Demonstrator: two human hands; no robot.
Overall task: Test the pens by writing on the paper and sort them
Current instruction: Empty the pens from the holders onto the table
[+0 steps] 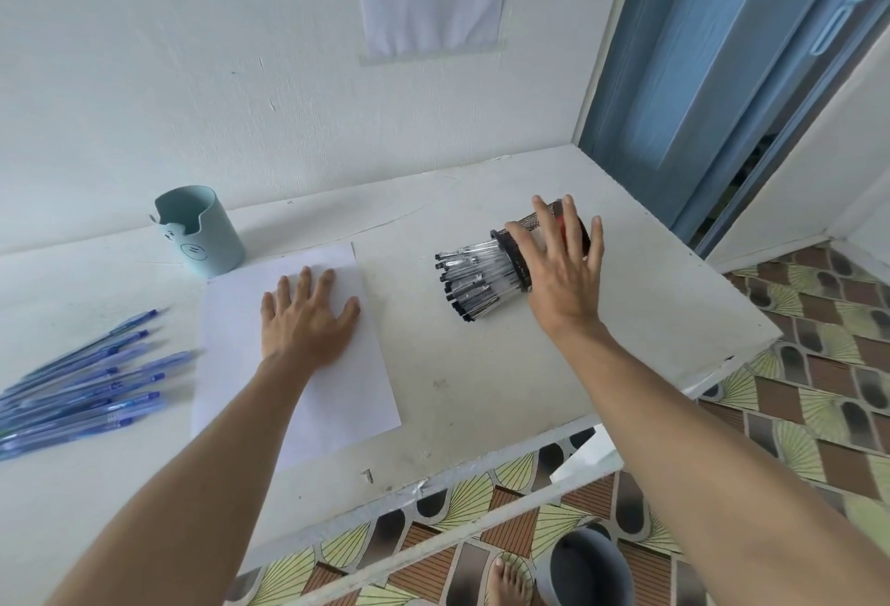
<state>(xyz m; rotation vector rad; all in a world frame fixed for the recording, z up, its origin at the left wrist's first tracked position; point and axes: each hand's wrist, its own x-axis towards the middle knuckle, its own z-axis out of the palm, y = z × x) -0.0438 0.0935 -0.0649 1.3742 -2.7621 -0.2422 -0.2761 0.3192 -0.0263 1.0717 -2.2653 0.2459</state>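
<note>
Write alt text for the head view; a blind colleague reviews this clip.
A person's left hand lies flat on a white sheet of paper while the right hand spreads over a black mesh holder lying on its side, black-capped pens sticking out. Blue pens lie at far left near an upright pale green cup.
</note>
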